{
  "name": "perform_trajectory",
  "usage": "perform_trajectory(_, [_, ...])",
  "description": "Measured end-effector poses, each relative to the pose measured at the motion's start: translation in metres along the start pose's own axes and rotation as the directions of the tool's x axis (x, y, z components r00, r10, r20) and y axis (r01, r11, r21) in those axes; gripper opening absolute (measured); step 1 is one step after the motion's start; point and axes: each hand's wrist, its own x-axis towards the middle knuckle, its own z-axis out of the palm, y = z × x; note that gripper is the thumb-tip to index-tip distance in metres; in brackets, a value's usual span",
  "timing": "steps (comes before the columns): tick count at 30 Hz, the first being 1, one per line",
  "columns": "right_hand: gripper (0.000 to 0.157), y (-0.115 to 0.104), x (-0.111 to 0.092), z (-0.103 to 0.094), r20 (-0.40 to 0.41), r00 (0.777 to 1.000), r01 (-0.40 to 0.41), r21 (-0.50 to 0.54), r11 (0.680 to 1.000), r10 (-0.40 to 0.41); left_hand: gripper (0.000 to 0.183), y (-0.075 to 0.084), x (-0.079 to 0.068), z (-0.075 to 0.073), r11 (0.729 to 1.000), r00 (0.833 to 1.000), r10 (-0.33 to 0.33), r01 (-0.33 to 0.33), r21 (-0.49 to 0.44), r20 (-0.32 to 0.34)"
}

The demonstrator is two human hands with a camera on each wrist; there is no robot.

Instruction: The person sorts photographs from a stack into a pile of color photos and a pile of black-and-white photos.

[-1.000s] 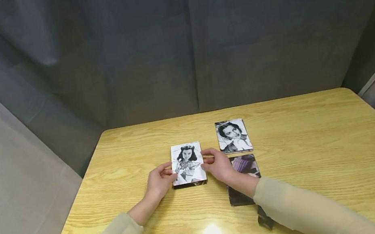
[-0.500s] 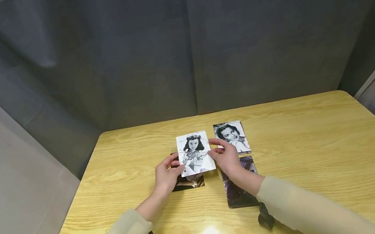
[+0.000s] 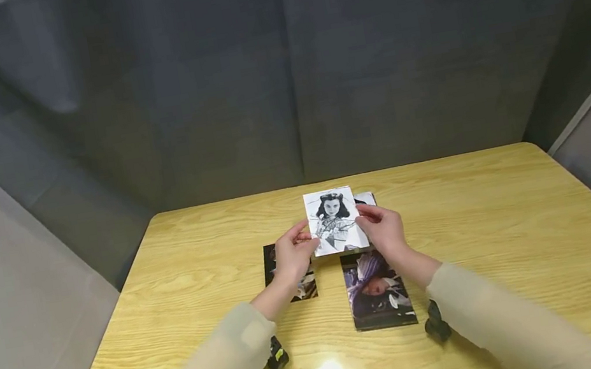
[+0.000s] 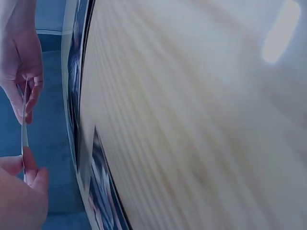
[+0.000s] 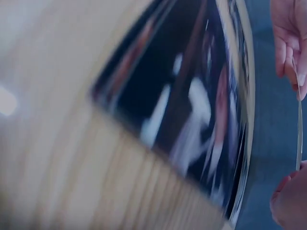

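Observation:
Between both hands hangs a black-and-white portrait photo, raised off the table and facing me. My left hand pinches its left edge between thumb and fingers. On the opposite edge, my right hand pinches it the same way. Seen edge-on in the left wrist view, the photo is a thin sheet. Behind it, a second black-and-white photo shows only a top corner. Below lies a stack of dark colour photos. Another colour photo lies partly hidden under my left hand.
The wood-grain table has its far edge near a grey curtain. Black wrist devices sit under both sleeves. A bright light reflection falls on the near part of the tabletop.
Both hands have lifted the black-and-white photo off the left pile and carried it right and away from me. A colour photo is uncovered there; the back-right photo is now mostly hidden.

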Motion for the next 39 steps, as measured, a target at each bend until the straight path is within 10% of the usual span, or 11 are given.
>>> perform_trajectory(14, [0.033,0.027,0.031,-0.031,-0.016,1.0,0.025,-0.117,0.993,-0.027,0.049,-0.012,0.033,0.046,0.995,0.997,-0.074,0.074,0.069,0.003])
perform_trajectory(39, [0.041,0.034,0.037,-0.034,0.122,0.988,-0.048,-0.338,0.94,0.094,0.029,-0.018,0.033,0.052,0.908,1.0,0.0,0.008,0.418,-0.018])
